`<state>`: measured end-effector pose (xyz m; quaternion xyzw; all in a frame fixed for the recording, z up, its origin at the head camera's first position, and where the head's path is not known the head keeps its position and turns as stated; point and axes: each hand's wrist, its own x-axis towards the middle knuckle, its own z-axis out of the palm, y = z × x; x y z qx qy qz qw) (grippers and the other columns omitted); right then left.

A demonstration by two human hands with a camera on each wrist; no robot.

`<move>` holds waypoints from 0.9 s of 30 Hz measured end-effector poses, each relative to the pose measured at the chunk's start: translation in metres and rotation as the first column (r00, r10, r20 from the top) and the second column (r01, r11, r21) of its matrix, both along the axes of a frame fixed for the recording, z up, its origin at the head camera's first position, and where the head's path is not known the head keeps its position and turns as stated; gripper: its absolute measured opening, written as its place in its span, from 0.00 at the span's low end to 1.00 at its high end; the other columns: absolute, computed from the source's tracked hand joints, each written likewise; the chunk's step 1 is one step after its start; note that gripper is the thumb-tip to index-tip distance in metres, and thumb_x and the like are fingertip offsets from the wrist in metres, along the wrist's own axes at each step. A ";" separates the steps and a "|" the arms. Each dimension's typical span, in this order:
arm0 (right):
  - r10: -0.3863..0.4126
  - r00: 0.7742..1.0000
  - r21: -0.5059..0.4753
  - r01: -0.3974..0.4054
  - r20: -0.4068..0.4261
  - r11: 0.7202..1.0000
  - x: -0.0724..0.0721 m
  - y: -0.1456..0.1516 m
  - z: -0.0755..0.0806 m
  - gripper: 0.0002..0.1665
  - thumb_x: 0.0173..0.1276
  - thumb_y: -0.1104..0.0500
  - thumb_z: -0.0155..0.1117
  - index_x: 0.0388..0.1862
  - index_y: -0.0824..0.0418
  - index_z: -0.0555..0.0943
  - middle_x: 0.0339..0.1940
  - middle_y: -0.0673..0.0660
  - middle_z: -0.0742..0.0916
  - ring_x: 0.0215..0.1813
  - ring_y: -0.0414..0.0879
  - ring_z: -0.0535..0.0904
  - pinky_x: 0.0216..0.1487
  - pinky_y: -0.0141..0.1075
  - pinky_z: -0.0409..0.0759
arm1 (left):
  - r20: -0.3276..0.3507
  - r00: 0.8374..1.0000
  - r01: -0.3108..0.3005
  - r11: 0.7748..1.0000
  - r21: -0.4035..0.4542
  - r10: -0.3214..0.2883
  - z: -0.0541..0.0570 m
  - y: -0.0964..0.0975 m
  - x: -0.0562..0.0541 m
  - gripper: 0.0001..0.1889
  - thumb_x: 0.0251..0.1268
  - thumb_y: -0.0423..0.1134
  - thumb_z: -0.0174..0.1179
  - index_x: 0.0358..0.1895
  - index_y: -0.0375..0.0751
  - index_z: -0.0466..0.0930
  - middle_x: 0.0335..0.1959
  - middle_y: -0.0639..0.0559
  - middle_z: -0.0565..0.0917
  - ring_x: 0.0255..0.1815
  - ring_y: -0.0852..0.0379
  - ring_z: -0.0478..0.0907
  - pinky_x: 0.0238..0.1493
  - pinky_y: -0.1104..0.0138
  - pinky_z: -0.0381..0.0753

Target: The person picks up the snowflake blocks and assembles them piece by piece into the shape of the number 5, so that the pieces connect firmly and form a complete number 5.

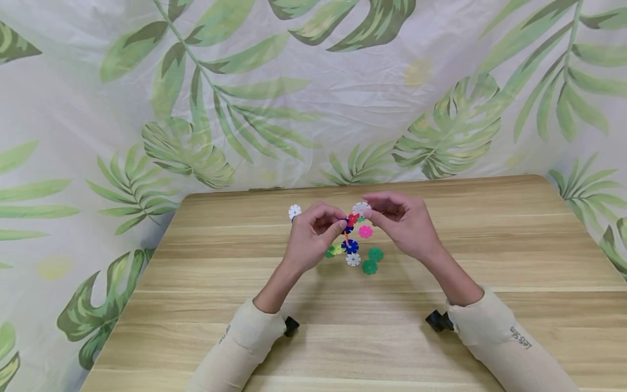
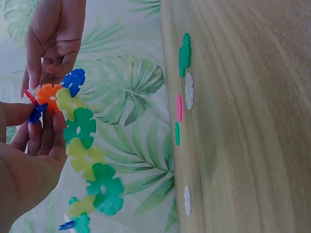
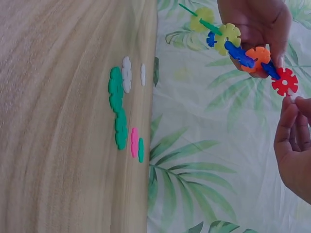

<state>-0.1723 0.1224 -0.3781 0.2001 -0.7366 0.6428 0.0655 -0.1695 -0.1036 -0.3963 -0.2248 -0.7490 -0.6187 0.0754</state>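
My left hand pinches a dark blue notched disc of a chain of interlocking plastic snowflake discs. From there the chain runs through an orange disc to several yellow, green and blue ones. A red disc forms the end towards my right hand. Between thumb and fingers the right hand pinches a white disc, held against the red disc's edge. In the right wrist view the right fingertips cover most of that white disc. Both hands are raised above the table.
On the wooden table under the hands lie two green discs, a pink disc, a white disc and a smaller-looking green one. Another white disc lies beyond the left hand. A leaf-patterned cloth hangs behind the table.
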 end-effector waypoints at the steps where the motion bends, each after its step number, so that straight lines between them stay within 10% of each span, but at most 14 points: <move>1: 0.001 1.000 -0.007 -0.001 -0.003 1.000 0.000 0.000 -0.001 0.16 0.72 0.69 0.73 0.58 0.67 0.88 0.43 0.59 0.92 0.37 0.38 0.89 0.42 0.30 0.90 | 0.009 1.000 0.009 1.000 0.010 -0.009 0.000 0.000 0.000 0.04 0.71 0.24 0.67 0.45 0.29 0.86 0.39 0.36 0.85 0.35 0.64 0.84 0.40 0.73 0.88; 27: 0.057 0.998 -0.043 -0.056 0.040 0.998 0.004 -0.014 -0.006 0.13 0.72 0.69 0.73 0.54 0.68 0.88 0.45 0.69 0.92 0.34 0.40 0.90 0.40 0.34 0.91 | -0.014 0.999 -0.035 0.998 0.052 0.036 0.000 0.005 0.000 0.04 0.74 0.29 0.67 0.43 0.29 0.86 0.37 0.35 0.87 0.35 0.62 0.84 0.43 0.70 0.89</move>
